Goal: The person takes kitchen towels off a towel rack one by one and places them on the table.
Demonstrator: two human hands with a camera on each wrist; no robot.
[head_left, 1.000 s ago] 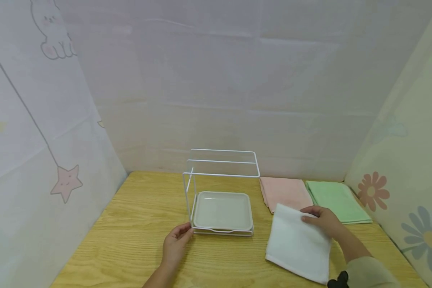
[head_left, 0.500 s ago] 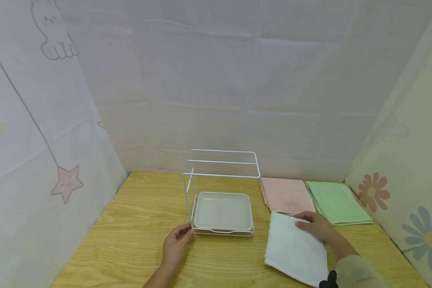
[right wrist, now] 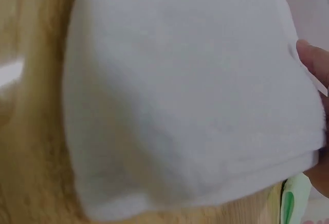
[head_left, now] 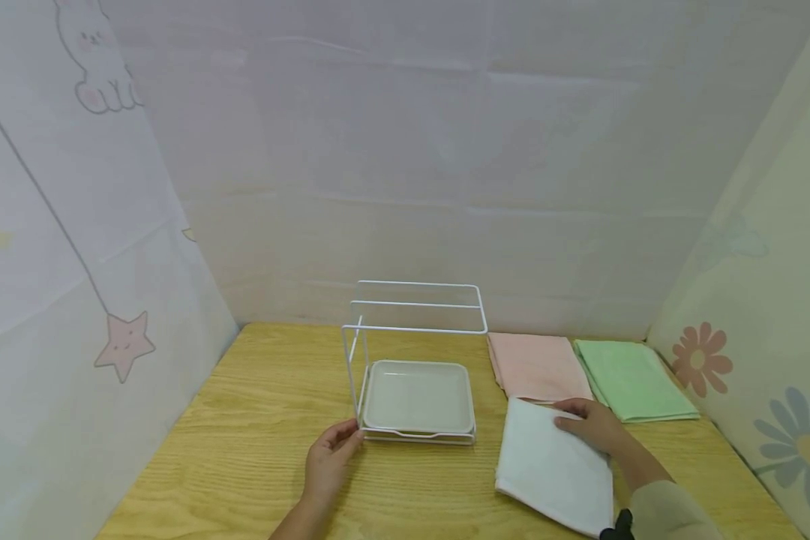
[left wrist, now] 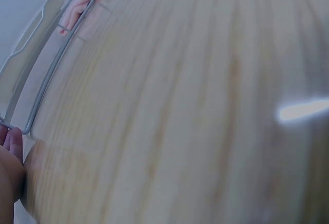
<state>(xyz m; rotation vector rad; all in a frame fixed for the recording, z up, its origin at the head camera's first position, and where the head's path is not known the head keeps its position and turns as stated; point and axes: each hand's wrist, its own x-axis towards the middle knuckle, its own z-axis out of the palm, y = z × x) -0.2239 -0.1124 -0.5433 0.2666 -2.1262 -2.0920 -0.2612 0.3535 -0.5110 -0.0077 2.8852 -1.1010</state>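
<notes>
A white folded towel (head_left: pixel 555 466) lies at the front right of the table, its far edge close to the pink towel. My right hand (head_left: pixel 595 429) pinches that far edge near its right corner, thumb on top; the right wrist view shows the thumb (right wrist: pixel 313 59) over the towel's edge. At the table's middle stands a white wire rack (head_left: pixel 415 328) with a beige tray (head_left: pixel 418 396) in its base. My left hand (head_left: pixel 332 452) pinches the rack's front left bottom corner. In the left wrist view its fingertips (left wrist: pixel 15 141) are at the wire.
A pink folded towel (head_left: pixel 538 367) lies behind the white one, and a green folded towel (head_left: pixel 636 380) sits to its right. Printed cloth walls (head_left: pixel 439 165) enclose the wooden table (head_left: pixel 243 435) at the back and both sides.
The white towel has come down and slightly toward me and left with my right hand, then stayed still over the last half second. My left hand and the rack have not moved.
</notes>
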